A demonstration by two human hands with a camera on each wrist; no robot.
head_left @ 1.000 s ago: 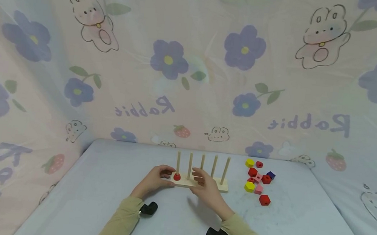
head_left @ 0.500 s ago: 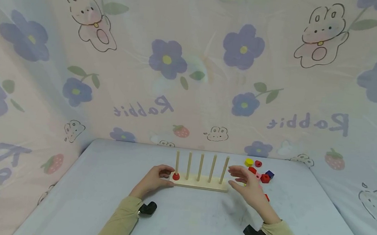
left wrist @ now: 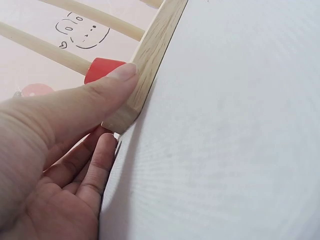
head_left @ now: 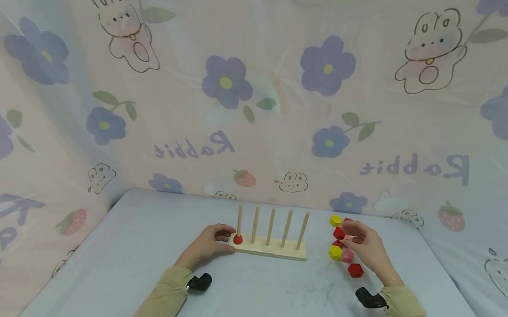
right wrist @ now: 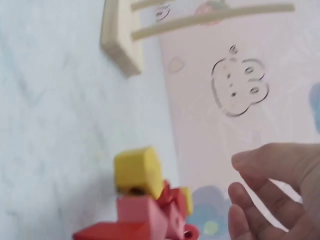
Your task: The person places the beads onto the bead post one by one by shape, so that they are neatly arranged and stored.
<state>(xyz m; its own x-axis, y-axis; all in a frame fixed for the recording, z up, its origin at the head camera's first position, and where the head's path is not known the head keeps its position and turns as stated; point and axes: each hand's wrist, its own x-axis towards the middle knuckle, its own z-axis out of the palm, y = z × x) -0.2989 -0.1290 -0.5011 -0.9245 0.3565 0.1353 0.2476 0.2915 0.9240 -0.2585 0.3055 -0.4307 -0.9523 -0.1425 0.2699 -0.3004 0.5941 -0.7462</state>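
Observation:
A wooden base (head_left: 268,247) with several upright pegs stands mid-table, a red bead (head_left: 238,239) at the foot of its leftmost peg. My left hand (head_left: 207,245) grips the base's left end; in the left wrist view the thumb of that hand (left wrist: 75,110) lies on the wood beside the red bead (left wrist: 104,70). Over the beads on the right is my right hand (head_left: 369,248), fingers loosely bent and holding nothing. The right wrist view shows this hand (right wrist: 280,192) with thumb and fingers apart, near a yellow bead (right wrist: 137,171) and a pink one (right wrist: 135,211).
Loose beads lie right of the base, among them a yellow one (head_left: 336,220) at the back and a red one (head_left: 355,270) nearest the front. My right hand hides part of the group. A patterned cloth (head_left: 275,130) hangs behind the white table (head_left: 241,295).
My right hand has moved right, from in front of the pegs, past the base's right end, to the loose beads. My left hand has stayed at the base's left end.

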